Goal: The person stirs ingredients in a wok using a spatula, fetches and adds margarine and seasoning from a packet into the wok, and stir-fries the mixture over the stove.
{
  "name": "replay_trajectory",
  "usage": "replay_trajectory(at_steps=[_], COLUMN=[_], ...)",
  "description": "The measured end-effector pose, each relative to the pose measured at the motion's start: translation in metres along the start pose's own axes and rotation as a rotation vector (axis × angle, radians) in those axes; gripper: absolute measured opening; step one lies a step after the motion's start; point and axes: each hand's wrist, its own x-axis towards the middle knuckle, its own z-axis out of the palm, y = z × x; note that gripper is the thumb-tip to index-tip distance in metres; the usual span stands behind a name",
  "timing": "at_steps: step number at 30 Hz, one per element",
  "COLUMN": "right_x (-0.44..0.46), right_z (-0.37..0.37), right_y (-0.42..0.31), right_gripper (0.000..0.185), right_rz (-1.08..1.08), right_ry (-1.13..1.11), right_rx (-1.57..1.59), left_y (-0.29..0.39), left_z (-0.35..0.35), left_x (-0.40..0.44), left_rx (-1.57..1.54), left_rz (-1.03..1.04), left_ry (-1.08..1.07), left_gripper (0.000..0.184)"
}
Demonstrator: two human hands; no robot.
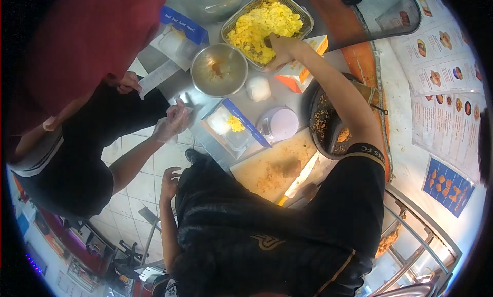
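Right hand [281,51] is at the tray [308,22] of yellow food [267,22] on the metal counter [287,99], grip unclear; left hand [170,183] hangs, fingers loosely apart, above tiled floor [136,158]. Stained cutting board [257,171] nearer, menu sheets [444,50] right.

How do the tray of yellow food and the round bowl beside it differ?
Shape: the tray is roughly rectangular with rounded corners, while the bowl is round.
Contents: the tray is heaped with yellow food; the bowl shows only a little reddish-brown residue.
Hands: the right hand is at the tray, but no hand touches the bowl.
Shared: both look metallic and are open-topped.
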Motion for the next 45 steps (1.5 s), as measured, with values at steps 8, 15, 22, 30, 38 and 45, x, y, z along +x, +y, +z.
replay_trajectory(at_steps=[8,15,22,30,38,45], right_x=[0.002,-0.007,-0.004,0.036,0.039,0.008], right_z=[0.002,-0.008,-0.019,0.002,0.019,0.014], right_y=[0.014,0.008,0.01,0.056,0.046,-0.031], right_gripper=[0.08,0.064,0.061,0.061,0.056,0.044], right_rz=[-0.07,-0.07,-0.107,-0.223,0.064,0.274], right_ry=[-0.076,-0.096,-0.187,-0.102,0.147,0.05], right_rx=[-0.146,-0.144,0.001,0.056,-0.038,-0.202], left_y=[-0.006,-0.023,-0.037,-0.05,-0.075,-0.08], left_z=[0.002,0.003,0.004,0.003,-0.006,-0.006], left_x=[-0.013,-0.014,-0.017,-0.02,-0.019,-0.017], left_rx=[0.057,0.061,0.072,0.096,0.129,0.063], left_rz=[-0.086,-0.096,-0.112,-0.097,-0.127,-0.157], left_ry=[0.03,0.058,0.054,0.05,0.005,0.026], left_gripper=[0.047,0.043,0.039,0.037,0.039,0.036])
